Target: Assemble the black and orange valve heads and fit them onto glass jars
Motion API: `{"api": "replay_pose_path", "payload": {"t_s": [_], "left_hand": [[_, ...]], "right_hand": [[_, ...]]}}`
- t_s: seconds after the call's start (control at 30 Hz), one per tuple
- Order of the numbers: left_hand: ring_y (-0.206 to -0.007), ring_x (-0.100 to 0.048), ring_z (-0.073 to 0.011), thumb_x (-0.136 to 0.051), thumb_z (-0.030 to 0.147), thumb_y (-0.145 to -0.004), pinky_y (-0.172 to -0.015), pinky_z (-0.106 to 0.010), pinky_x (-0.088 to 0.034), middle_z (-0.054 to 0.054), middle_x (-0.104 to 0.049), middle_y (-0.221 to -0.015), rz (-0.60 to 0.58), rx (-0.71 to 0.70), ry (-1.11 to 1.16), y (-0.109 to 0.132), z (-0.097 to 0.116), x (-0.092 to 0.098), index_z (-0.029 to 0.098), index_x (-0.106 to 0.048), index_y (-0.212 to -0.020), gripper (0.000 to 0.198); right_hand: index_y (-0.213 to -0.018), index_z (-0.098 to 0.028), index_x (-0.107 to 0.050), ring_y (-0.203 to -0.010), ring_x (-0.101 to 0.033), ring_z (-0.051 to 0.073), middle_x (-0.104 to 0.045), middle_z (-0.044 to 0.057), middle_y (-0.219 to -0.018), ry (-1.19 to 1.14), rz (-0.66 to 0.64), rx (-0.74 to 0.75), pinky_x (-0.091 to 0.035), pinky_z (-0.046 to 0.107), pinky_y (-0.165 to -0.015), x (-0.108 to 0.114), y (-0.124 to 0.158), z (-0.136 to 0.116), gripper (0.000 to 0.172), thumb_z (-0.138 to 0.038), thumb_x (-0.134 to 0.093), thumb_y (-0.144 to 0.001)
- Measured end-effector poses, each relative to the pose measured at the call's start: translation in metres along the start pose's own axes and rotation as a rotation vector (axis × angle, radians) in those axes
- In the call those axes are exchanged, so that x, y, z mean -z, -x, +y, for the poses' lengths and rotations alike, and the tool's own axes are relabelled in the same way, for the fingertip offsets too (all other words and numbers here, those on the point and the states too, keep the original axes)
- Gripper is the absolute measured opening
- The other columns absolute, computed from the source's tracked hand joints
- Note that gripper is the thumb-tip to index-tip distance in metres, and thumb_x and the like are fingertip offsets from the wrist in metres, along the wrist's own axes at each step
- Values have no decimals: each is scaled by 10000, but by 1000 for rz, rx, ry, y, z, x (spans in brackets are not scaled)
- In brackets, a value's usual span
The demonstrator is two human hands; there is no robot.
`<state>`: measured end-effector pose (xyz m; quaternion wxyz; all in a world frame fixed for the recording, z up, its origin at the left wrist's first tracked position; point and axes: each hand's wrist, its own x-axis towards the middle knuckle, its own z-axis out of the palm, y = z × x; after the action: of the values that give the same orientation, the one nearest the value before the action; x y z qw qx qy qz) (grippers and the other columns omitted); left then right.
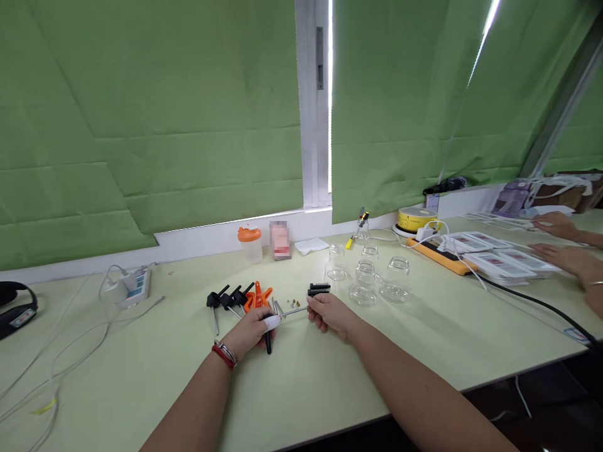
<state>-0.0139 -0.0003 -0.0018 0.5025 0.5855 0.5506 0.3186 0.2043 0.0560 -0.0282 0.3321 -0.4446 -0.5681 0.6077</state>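
My left hand (260, 326), with a white wrap on its thumb, is closed around a black-ended metal rod (296, 310). Its black bar (269, 343) sticks out below the fingers. At the rod's other end, my right hand (330, 314) is pinched; whether a small part sits in that pinch is hidden. Black ribbed pieces (319, 289) lie just beyond the right fingers. Several black-headed pieces with metal rods (226, 299) lie beyond my left hand, beside orange star-like plastic parts (257, 296). Tiny brass-coloured bits (294, 304) are scattered between the hands.
Several clear glass jars (365, 285) stand right of my hands. Behind are an orange-lidded cup (250, 243) and a blurred pink pack (281, 241). A power strip (136, 287) with cables is left. At right, another person's hands (563, 257) are near stacked white packs (506, 267).
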Motion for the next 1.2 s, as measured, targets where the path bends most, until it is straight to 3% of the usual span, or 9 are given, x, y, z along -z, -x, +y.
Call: {"api": "replay_pose_path", "payload": {"t_s": [0.23,1.2], "left_hand": [[-497,-495,-153,-610,469,-750,-502,-279,-345,-38,-591,-661,16,13,-30,2,1,-2,196,-543,-761,282],[-500,-492,-169,-617,484,-735,-516,-289,-343,-41,-592,-657,7,14,-36,2,1,-1,205,-553,-742,287]], "right_hand": [[-779,-170,-528,-429,-454,54,-604,-17,-654,-10,-37,33,-352,165,-355,3,1,0,138,-272,-613,-816],[-670,-174,-501,-417,-414,52,-551,-34,-567,82,-2,0,-336,169,-370,-2,5,-2,246,-302,-528,-878]]}}
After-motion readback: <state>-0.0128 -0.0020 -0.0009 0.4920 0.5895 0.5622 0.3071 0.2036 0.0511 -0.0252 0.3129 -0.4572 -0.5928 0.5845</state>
